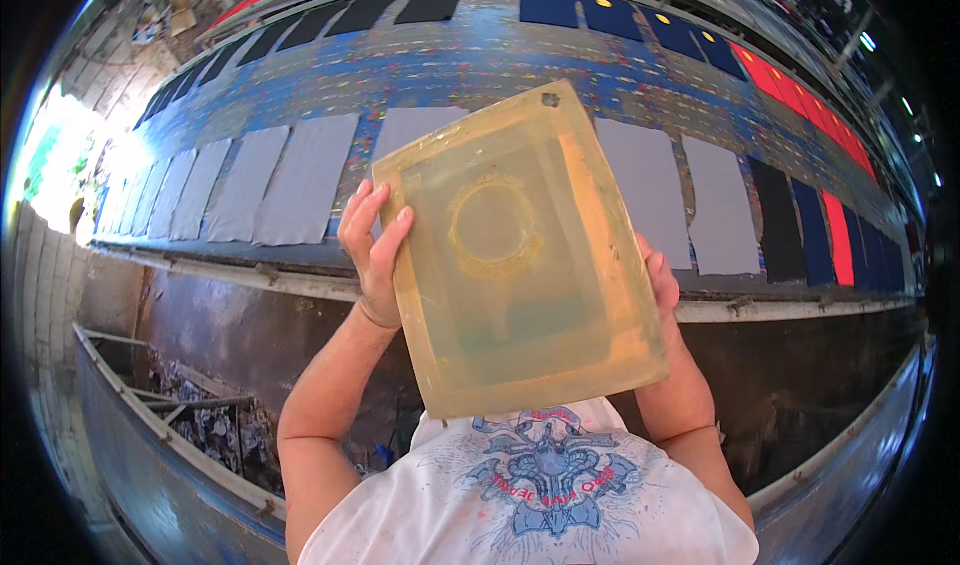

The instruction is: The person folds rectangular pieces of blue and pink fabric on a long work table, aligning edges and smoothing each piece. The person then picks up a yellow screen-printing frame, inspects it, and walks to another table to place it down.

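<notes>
A framed silk-screen printing screen [502,325] is held up before my chest, tilted, its mesh stained yellowish and bearing a ring-shaped design. My left hand [375,238] grips its left edge, fingers over the frame. On the opposite side, my right hand [661,276] holds the right edge, mostly hidden behind the frame. Beyond the screen, grey fabric pieces [307,178] lie flat along the near side of a long printing table [480,54]. One grey piece [420,122] is partly covered from view by the screen.
Black fabric pieces [435,3], navy pieces with yellow prints [619,18] and red pieces [802,107] line the table's far side. More black [778,220], navy and red pieces lie at near right. A metal rail [255,268] edges the table. Another table [172,482] stands behind me.
</notes>
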Tool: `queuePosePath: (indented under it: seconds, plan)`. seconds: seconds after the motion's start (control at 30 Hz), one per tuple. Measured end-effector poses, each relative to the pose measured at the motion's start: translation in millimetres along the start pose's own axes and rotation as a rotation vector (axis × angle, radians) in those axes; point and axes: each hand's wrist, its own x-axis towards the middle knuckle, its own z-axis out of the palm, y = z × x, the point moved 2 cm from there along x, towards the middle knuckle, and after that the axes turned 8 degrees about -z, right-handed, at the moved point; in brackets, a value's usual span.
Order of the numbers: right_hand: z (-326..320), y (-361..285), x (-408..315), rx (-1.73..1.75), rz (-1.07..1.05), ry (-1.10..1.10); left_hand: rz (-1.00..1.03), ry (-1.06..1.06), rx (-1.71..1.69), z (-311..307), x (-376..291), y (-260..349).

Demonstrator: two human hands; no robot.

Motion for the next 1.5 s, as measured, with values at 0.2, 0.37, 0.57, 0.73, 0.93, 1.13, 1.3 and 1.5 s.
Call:
queuePosePath:
  seconds: [0.2, 0.37, 0.57, 0.73, 0.93, 1.13, 1.3, 1.5]
  plan:
    - [-19, -16, -25, -0.082, -0.078, 0.114, -0.158, 0.011, -0.275, 59, 5, 19]
    - [-34, -23, -47, 0.003, -0.137, 0.207, -0.036, -0.022, -0.253, 75, 22, 31]
    - [-39, -36, -52, -0.095, -0.177, 0.226, 0.123, 0.020, -0.175, 74, 55, 34]
    - [-29, -39, -48, -0.172, -0.245, 0.245, 0.185, 0.063, -0.129, 69, 71, 30]
    - [-23, -41, -51, -0.181, -0.264, 0.189, 0.190, 0.074, -0.102, 66, 72, 31]
    - [-15, -56, -69, -0.348, -0.269, 0.235, 0.213, 0.048, -0.060, 66, 71, 51]
    - [-21, -79, -97, -0.170, -0.279, 0.357, 0.133, 0.017, -0.176, 87, 77, 97]
    - [-47, -127, -167, -0.222, -0.511, 0.435, -0.756, -0.673, -1.133, 139, 59, 167]
